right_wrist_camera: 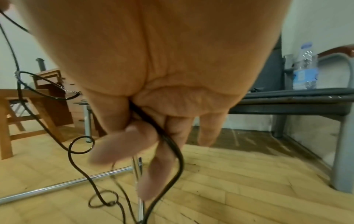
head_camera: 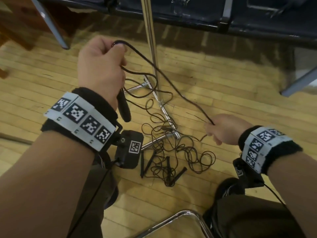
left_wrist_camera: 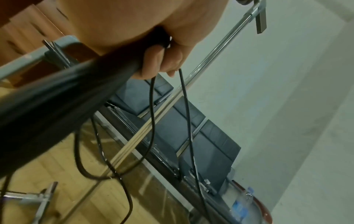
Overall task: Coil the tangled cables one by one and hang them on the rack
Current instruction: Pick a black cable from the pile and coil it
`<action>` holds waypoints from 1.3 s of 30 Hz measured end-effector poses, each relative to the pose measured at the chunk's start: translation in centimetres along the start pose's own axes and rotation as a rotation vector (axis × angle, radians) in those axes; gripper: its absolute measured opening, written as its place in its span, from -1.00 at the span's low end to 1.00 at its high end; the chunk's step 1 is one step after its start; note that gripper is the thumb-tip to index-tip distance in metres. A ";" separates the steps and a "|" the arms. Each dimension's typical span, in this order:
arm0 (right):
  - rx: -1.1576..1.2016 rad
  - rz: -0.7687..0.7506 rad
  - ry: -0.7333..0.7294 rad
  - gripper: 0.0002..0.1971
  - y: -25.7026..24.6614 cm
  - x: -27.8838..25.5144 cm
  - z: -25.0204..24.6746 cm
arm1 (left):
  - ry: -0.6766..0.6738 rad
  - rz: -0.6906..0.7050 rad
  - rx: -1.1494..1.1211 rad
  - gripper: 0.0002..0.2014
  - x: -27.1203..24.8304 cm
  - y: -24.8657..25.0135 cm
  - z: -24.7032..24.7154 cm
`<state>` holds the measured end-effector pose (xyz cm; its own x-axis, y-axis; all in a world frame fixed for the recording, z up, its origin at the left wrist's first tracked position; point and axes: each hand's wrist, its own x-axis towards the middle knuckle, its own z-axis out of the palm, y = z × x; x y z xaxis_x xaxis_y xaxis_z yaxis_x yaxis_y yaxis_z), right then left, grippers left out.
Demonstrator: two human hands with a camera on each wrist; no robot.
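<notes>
My left hand point(head_camera: 103, 66) is raised and grips loops of a thin black cable point(head_camera: 171, 83); the cable's thick black handle point(head_camera: 123, 107) hangs from under the fist. In the left wrist view the handle point(left_wrist_camera: 63, 104) crosses the frame and two cable strands point(left_wrist_camera: 186, 115) drop from the curled fingers point(left_wrist_camera: 162, 63). The cable runs down right to my right hand point(head_camera: 223, 129), which pinches it low over the floor. The right wrist view shows the cable point(right_wrist_camera: 168, 142) between thumb and fingers point(right_wrist_camera: 122, 145). A tangle of more black cables point(head_camera: 173, 157) lies on the floor at the chrome rack's base point(head_camera: 164, 109).
The rack's upright pole point(head_camera: 151, 36) stands just beyond my left hand. A dark bench point(head_camera: 205, 16) runs along the back, with grey legs point(head_camera: 51, 24) at left and right. A chrome chair frame point(head_camera: 185, 219) sits near my knees. A water bottle point(right_wrist_camera: 305, 71) stands on the bench.
</notes>
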<state>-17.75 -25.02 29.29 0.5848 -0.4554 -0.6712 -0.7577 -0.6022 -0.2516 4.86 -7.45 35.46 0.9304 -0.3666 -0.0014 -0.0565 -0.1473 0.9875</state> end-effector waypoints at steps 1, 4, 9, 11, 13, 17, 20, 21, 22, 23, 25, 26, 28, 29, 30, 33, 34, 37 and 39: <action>0.017 -0.031 0.056 -0.63 -0.3 -0.2 -0.3 | -0.021 -0.003 0.084 -0.87 0.0 -0.2 -0.1; 0.308 -0.201 0.267 -0.67 -2.2 -1.4 -1.5 | -0.197 -0.045 0.291 -0.36 -0.6 -0.6 0.1; 0.493 -0.537 0.255 -0.76 -5.9 -3.6 -1.7 | -0.788 0.153 0.386 -0.12 -4.0 -0.3 2.2; 0.521 -0.611 0.244 -0.78 -6.5 -4.0 -1.7 | -0.895 0.169 0.449 -0.25 -4.6 -0.5 2.7; 0.530 -0.651 0.274 -0.79 -6.3 -4.3 -1.9 | -0.906 0.217 0.540 -0.58 -4.6 -0.5 2.9; 0.592 -0.597 0.274 -0.78 -4.2 -3.5 -2.4 | -0.687 0.219 0.504 -0.89 -3.9 -0.6 2.9; 0.344 -0.335 0.141 -0.79 -2.4 -1.8 -1.6 | -0.352 0.042 0.193 -0.88 -2.1 0.1 2.3; 0.241 -0.235 0.063 -0.78 -1.6 -1.2 -1.1 | -0.238 -0.020 0.079 -0.87 -1.4 0.4 1.8; 0.167 -0.152 -0.019 -0.77 -0.8 -0.7 -0.5 | -0.150 -0.045 -0.007 -0.88 -0.8 0.6 1.3; 0.125 -0.093 -0.093 -0.76 -0.2 -0.3 0.1 | -0.097 -0.048 -0.054 -0.89 -0.3 0.6 0.7; 0.104 -0.036 -0.143 -0.72 0.8 0.1 0.9 | -0.087 -0.047 0.001 -0.83 0.4 0.2 -0.1; 0.125 -0.020 -0.118 -0.71 1.0 0.2 1.1 | -0.120 -0.068 0.106 -0.65 0.5 -0.1 -0.2; 0.258 0.001 -0.017 -0.68 0.6 0.2 0.9 | -0.235 -0.140 0.367 -0.31 0.2 -0.8 0.1; 0.382 0.009 0.030 -0.67 0.1 0.3 0.6 | -0.299 -0.162 0.481 -0.24 -0.2 -1.0 0.4; 0.502 0.012 0.063 -0.66 -0.6 0.2 0.2 | -0.350 -0.165 0.559 -0.24 -0.6 -1.2 0.7; 0.543 -0.060 0.145 -0.57 -2.5 -0.2 -0.6 | -0.420 -0.140 0.620 -0.50 -1.5 -1.5 1.1; 0.479 -0.086 0.170 -0.54 -3.0 -0.5 -0.6 | -0.452 -0.137 0.610 -0.62 -1.8 -1.6 1.1; 0.463 -0.117 0.168 -0.49 -3.9 -1.3 -0.6 | -0.629 -0.079 0.640 -0.79 -2.7 -1.7 1.5; 0.666 -0.151 0.138 -0.50 -4.4 -1.8 -0.7 | -0.746 -0.029 0.686 -0.80 -3.3 -1.6 1.9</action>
<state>-15.30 -22.02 32.13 0.6956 -0.5039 -0.5121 -0.6562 -0.1552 -0.7385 1.17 -7.73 33.60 0.4841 -0.8001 -0.3543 -0.4518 -0.5753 0.6818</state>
